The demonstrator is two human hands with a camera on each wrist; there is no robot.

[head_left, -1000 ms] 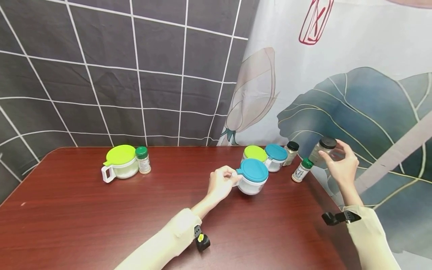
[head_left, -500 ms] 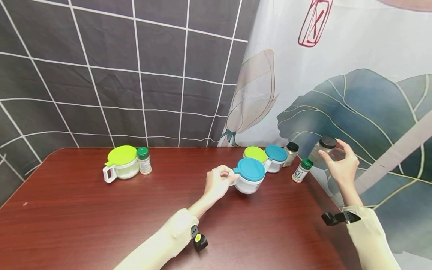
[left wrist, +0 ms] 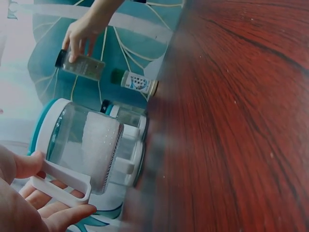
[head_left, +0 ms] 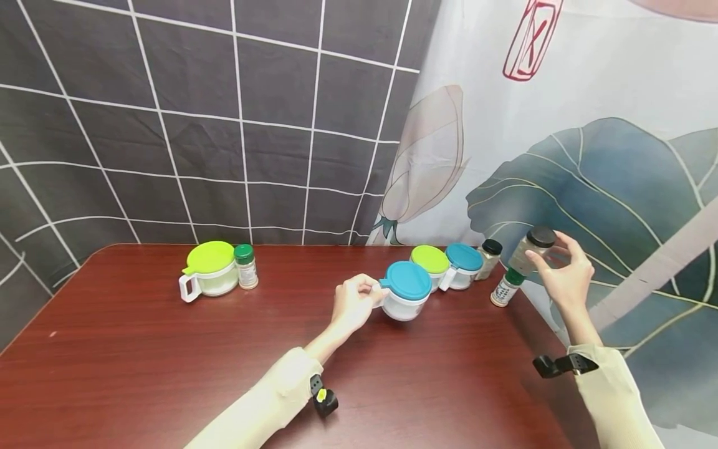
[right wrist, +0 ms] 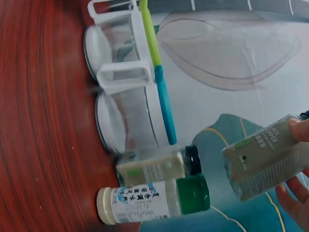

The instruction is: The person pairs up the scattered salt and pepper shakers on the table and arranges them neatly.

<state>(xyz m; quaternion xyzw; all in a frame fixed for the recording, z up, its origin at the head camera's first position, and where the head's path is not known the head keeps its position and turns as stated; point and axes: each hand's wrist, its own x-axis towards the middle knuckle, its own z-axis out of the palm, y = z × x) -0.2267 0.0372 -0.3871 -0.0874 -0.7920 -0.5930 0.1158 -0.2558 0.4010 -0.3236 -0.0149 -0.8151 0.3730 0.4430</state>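
Observation:
My left hand (head_left: 353, 304) grips the white handle of a clear seasoning jar (head_left: 405, 304) with a blue lid. In the left wrist view, white grains fill part of that jar (left wrist: 99, 145), and it hangs tilted above the table. At the right, my right hand (head_left: 569, 274) holds a black-capped pepper bottle (right wrist: 268, 157) between thumb and fingers, raised off the table. Its lower end overlaps the green cap of a seasoning shaker (head_left: 503, 291) in the head view. Another black-capped bottle (right wrist: 154, 166) stands beside that shaker.
Behind the lifted jar stand a lime-lidded jar (head_left: 429, 258) and a second blue-lidded jar (head_left: 464, 257). At the back left, another lime-lidded jar (head_left: 212, 274) stands next to a green-capped shaker (head_left: 247, 269). Hanging cloths (head_left: 280, 149) border the table (head_left: 168, 349) at the back and right.
My left hand has moved left with the blue-lidded jar, away from the jars behind it. The pepper bottle has shifted slightly left, over the green-capped shaker. The head view has turned a little left.

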